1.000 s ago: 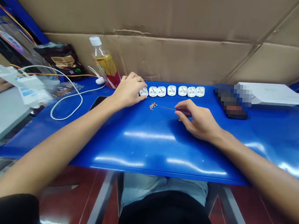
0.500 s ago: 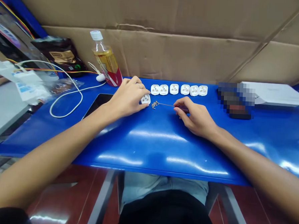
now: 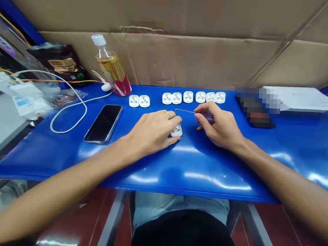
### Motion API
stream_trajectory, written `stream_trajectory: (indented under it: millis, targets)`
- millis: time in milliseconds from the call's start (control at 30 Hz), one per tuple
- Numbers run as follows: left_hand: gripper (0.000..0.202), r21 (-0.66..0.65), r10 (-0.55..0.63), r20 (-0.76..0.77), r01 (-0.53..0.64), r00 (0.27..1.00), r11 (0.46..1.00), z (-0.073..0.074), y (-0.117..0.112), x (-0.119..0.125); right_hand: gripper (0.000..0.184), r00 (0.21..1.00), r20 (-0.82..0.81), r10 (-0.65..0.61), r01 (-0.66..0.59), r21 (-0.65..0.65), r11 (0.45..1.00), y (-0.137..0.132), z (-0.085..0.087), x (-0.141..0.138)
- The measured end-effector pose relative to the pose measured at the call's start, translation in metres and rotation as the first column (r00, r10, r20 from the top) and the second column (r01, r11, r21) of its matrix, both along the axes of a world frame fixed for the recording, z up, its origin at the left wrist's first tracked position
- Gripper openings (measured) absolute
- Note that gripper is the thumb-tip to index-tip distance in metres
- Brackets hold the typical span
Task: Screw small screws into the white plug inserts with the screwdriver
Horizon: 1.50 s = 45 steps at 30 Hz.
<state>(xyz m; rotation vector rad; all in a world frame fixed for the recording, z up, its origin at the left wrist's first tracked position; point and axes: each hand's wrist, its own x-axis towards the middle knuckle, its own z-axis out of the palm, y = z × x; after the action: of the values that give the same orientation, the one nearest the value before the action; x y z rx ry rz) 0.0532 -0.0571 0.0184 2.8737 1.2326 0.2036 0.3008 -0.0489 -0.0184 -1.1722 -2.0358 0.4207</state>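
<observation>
My left hand (image 3: pixel 155 131) rests on the blue tabletop, its fingers and thumb closed around a small white square plug housing (image 3: pixel 176 130) with metal parts inside. In my right hand (image 3: pixel 220 126) is a thin screwdriver (image 3: pixel 186 110), its handle mostly covered by the fingers. Its shaft points left, and its tip is just above and beyond the left fingers, apart from the held housing. What may be a tiny screw sits at the tip, too small to be sure. The loose screws are hidden behind my left hand. Similar white housings (image 3: pixel 188 96) stand in a row behind.
Two more white housings (image 3: pixel 139 101) lie at the left of the row. Around them are a black phone (image 3: pixel 103 123), a drink bottle (image 3: pixel 113 69), a white cable (image 3: pixel 83 113), a partly blurred dark object (image 3: pixel 256 109) and a white box (image 3: pixel 299 99). Cardboard (image 3: pixel 183 61) lines the back.
My left hand has moved right and nearer with a housing, uncovering the phone and two housings at left. The screwdriver tip has lifted away from the screw pile, which is now hidden.
</observation>
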Motion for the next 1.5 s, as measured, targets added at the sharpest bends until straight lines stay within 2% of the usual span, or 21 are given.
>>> stream_trajectory:
  millis: [100,200,333,467,633,1033,1233,1333,1433,1500]
  targets:
    - [0.047,0.017,0.019,0.213,-0.024,0.977,1.000,-0.008,0.008,-0.004,0.011,1.000,-0.008,-0.020,0.021,0.035,0.999,-0.002,0.003,0.003]
    - [0.043,-0.037,0.094,0.448,-0.086,0.889,0.996,-0.011,0.019,-0.013,0.011,1.000,-0.021,-0.018,0.020,0.081,0.997,-0.008,0.009,0.005]
    - [0.036,-0.055,0.145,0.552,-0.138,0.821,0.989,-0.009,0.026,-0.018,0.010,1.000,0.016,0.016,-0.018,0.176,0.984,-0.020,0.017,0.003]
    - [0.030,-0.040,0.124,0.550,-0.122,0.826,0.992,-0.009,0.024,-0.015,0.011,0.994,0.087,0.070,-0.092,0.288,0.953,-0.026,0.020,0.001]
    - [0.017,0.069,-0.002,0.610,-0.051,0.792,0.996,-0.015,0.026,-0.016,0.014,0.986,0.102,0.132,-0.161,0.384,0.909,-0.022,0.019,0.002]
    - [0.014,0.111,-0.061,0.624,-0.010,0.779,0.994,-0.019,0.029,-0.018,0.012,0.985,0.108,0.136,-0.166,0.362,0.917,-0.022,0.021,0.003]
    - [0.018,0.163,-0.111,0.622,0.011,0.775,0.987,-0.025,0.033,-0.020,0.010,0.983,0.123,0.138,-0.174,0.363,0.915,-0.020,0.020,0.004]
    - [0.017,0.282,-0.190,0.547,0.034,0.815,0.959,-0.026,0.035,-0.022,0.009,0.984,0.122,0.127,-0.164,0.368,0.915,-0.021,0.020,0.003]
    - [0.014,0.469,-0.307,0.402,0.094,0.863,0.878,-0.026,0.035,-0.023,0.007,0.986,0.107,0.125,-0.156,0.367,0.917,-0.022,0.020,0.002]
    - [0.012,0.529,-0.348,0.339,0.129,0.874,0.839,-0.027,0.034,-0.024,0.005,0.989,0.095,0.117,-0.144,0.374,0.916,-0.022,0.021,0.001]
